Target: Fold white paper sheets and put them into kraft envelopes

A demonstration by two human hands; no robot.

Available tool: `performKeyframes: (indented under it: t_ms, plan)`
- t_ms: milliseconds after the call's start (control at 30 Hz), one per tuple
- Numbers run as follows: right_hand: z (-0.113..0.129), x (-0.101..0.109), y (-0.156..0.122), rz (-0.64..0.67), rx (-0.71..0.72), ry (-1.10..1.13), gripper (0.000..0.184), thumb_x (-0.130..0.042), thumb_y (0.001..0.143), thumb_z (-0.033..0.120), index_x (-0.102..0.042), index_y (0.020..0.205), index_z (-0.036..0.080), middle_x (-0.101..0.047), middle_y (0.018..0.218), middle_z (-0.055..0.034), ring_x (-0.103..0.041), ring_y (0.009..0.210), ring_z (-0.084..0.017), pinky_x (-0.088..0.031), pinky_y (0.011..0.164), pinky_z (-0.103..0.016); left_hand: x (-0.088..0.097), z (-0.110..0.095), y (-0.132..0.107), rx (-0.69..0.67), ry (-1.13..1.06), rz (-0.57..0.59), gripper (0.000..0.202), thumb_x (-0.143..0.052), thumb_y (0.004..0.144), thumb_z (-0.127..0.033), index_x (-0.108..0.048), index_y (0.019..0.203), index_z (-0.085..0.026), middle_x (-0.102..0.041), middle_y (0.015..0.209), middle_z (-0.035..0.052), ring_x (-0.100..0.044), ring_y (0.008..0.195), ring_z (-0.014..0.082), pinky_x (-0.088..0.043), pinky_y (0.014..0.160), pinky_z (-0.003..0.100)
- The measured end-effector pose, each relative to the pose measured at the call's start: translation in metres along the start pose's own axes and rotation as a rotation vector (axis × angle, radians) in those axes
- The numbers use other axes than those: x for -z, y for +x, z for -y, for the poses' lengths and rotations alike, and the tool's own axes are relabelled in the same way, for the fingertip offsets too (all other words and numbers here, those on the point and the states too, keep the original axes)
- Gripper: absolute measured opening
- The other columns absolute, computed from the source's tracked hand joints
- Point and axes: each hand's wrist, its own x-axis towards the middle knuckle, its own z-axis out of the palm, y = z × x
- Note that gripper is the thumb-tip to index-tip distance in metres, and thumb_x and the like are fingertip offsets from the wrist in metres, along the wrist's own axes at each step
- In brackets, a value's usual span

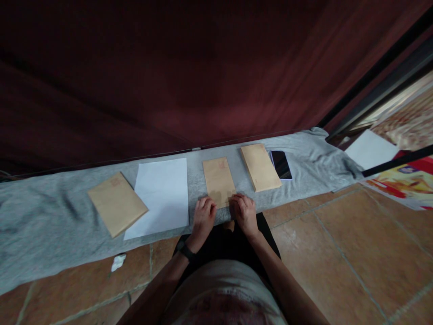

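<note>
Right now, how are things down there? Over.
Left fingers and right fingers at near corners of middle envelope. Envelope flat on grey cloth. White paper alongside, not overlapping.

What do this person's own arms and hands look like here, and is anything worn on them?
The left hand and right hand are ungloved, and no sleeve shows on either forearm. A dark watch or band circles the left wrist; the right wrist is bare. No rings or markings can be made out.
</note>
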Motion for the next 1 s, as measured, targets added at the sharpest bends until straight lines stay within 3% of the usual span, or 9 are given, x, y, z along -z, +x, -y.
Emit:
performKeyframes:
  t_ms: [233,400,1000]
  plan:
    - [0.032,-0.017,-0.020,0.205,0.261,0.025,0.044,-0.043,0.102,0.022,-0.048,0.146,0.017,-0.058,0.144,-0.0103,-0.051,0.135,-0.023,-0.038,0.118,-0.047,-0.004,0.004,-0.001,0.022,-0.002,0.025,0.015,-0.051,0.091,-0.010,-0.056,0.086,-0.023,-0.062,0.098,0.0053,-0.056,0.096,0.0234,-0.050,0.088,0.040]
    - [0.033,-0.024,-0.026,0.226,0.220,-0.068,0.048,-0.045,0.103,0.026,-0.046,0.149,0.016,-0.054,0.149,-0.0098,-0.047,0.140,-0.025,-0.037,0.120,-0.048,-0.004,0.004,-0.003,0.004,0.030,0.043,0.011,-0.051,0.094,-0.015,-0.057,0.088,-0.023,-0.062,0.102,0.0061,-0.056,0.098,0.0241,-0.049,0.089,0.041]
    - [-0.001,-0.002,-0.024,0.137,0.145,-0.163,0.046,-0.043,0.105,0.026,-0.045,0.150,0.020,-0.054,0.148,-0.0083,-0.050,0.139,-0.023,-0.035,0.121,-0.048,0.004,-0.004,-0.005,-0.064,0.090,0.039,0.018,-0.044,0.099,-0.019,-0.061,0.095,-0.022,-0.065,0.108,0.0091,-0.058,0.103,0.0251,-0.050,0.092,0.042]
